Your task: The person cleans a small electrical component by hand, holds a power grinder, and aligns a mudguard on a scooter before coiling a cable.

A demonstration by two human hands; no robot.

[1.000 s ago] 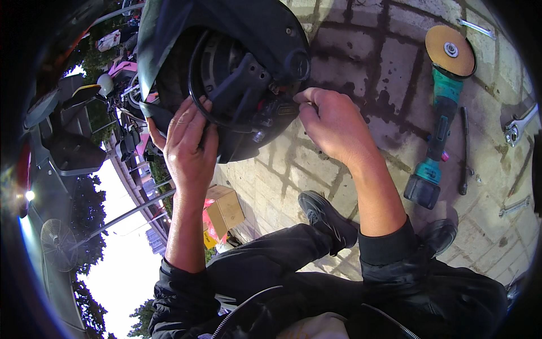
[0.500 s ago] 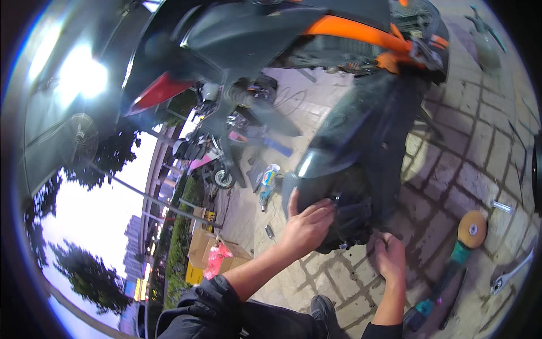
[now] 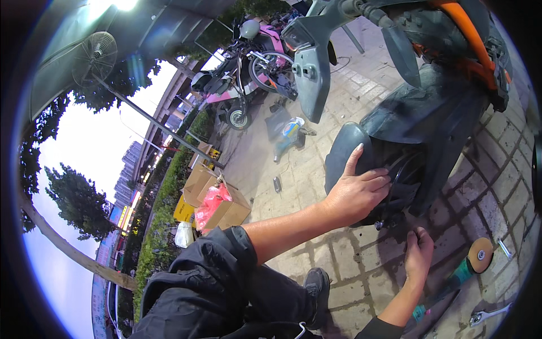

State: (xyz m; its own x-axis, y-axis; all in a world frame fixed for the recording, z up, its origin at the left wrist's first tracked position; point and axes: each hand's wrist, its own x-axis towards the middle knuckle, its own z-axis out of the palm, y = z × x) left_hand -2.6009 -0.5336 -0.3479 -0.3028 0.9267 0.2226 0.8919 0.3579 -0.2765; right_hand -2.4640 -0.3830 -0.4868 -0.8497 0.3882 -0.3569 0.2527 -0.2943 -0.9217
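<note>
A dark motorbike or scooter with orange trim (image 3: 468, 34) stands in front of me, its black plastic fender (image 3: 344, 150) toward me. My left hand (image 3: 361, 195) lies against this fender, thumb raised along its outer face and fingers bent over its inner edge. Just below the fender's lower end is my right hand (image 3: 419, 251), its fingers curled together. Whatever the right fingers hold, if anything, is too small or hidden to make out. Dark mechanical parts (image 3: 387, 224) show at the bottom of the fender, between the two hands.
An angle grinder with a tan disc (image 3: 480, 255), a metal socket (image 3: 504, 248) and a wrench (image 3: 490, 314) lie on the paving at right. Left are a cardboard box (image 3: 234, 212) with a red bag, a blue power tool (image 3: 285, 144) and a small dark tool (image 3: 277, 185). Another bike (image 3: 237, 116) stands farther off.
My view has swung left, so the bike and both hands appear farther right. The left hand stays on the fender and the right stays beneath it.
</note>
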